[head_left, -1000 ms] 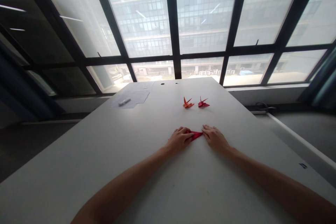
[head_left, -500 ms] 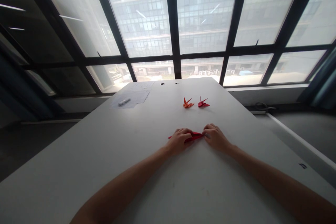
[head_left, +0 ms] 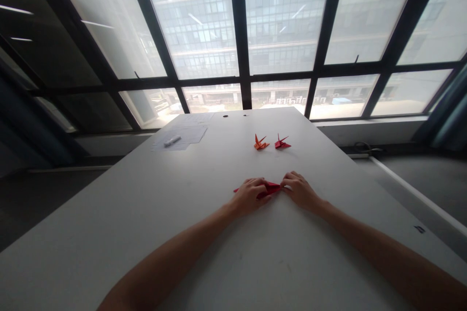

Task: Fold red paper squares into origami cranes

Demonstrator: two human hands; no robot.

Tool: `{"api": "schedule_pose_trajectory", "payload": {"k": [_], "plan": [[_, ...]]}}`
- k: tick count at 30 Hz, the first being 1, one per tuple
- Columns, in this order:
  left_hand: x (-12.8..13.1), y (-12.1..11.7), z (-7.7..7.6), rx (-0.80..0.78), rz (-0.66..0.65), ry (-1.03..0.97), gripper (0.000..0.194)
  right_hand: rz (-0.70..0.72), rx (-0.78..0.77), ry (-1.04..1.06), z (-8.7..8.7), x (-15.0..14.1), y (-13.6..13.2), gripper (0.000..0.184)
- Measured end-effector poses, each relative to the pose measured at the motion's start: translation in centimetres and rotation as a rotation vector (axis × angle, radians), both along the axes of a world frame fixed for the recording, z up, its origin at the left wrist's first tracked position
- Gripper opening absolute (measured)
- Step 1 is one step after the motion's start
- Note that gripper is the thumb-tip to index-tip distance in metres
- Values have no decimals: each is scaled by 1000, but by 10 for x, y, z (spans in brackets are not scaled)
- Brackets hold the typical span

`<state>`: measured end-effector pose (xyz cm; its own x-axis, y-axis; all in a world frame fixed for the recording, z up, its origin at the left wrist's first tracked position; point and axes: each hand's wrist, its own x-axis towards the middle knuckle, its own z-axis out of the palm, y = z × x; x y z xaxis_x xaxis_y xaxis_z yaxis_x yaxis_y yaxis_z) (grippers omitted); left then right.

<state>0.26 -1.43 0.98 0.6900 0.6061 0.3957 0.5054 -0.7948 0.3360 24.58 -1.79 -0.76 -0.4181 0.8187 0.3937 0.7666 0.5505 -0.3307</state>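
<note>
Right hand (head_left: pixel 299 191): fingers curled in since earlier, pinching the tip of the red paper (head_left: pixel 270 187)
Left hand (head_left: pixel 250 195): gripping its middle
Tip: apparently being shaped; next calls for steady bracing

The left hand (head_left: pixel 250 197) and right hand (head_left: pixel 299 192) are both bare, with slender fingers and smooth, rounded backs. Each narrows to a slim wrist, the left one (head_left: pixel 229 210) and the right one (head_left: pixel 321 206) looking alike in build. The left forearm (head_left: pixel 184 243) is bare too, smooth in outline, widening gradually toward a rounded bend at the near left edge of view. The right forearm (head_left: pixel 372 243), likewise bare, is long and evenly tapered, cut off at the near right. Fingernails are too small to make out.
</note>
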Motion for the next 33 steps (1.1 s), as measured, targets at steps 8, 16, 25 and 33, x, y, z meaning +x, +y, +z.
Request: {"api": "schedule_pose_trajectory", "payload": {"k": [8,16,25,33], "plan": [[3,3,-4,-90,116,-50,23,-55,-37,48,-3,-8,3,19],[0,10,-10,-132,84,-69,26,-180,-112,158,-7,-15,13,14],[1,12,-13,-99,83,-85,25,-327,-139,153,-5,-13,10,14],[3,9,-8,-56,76,-47,26,-184,30,63,2,-13,-10,36]]}}
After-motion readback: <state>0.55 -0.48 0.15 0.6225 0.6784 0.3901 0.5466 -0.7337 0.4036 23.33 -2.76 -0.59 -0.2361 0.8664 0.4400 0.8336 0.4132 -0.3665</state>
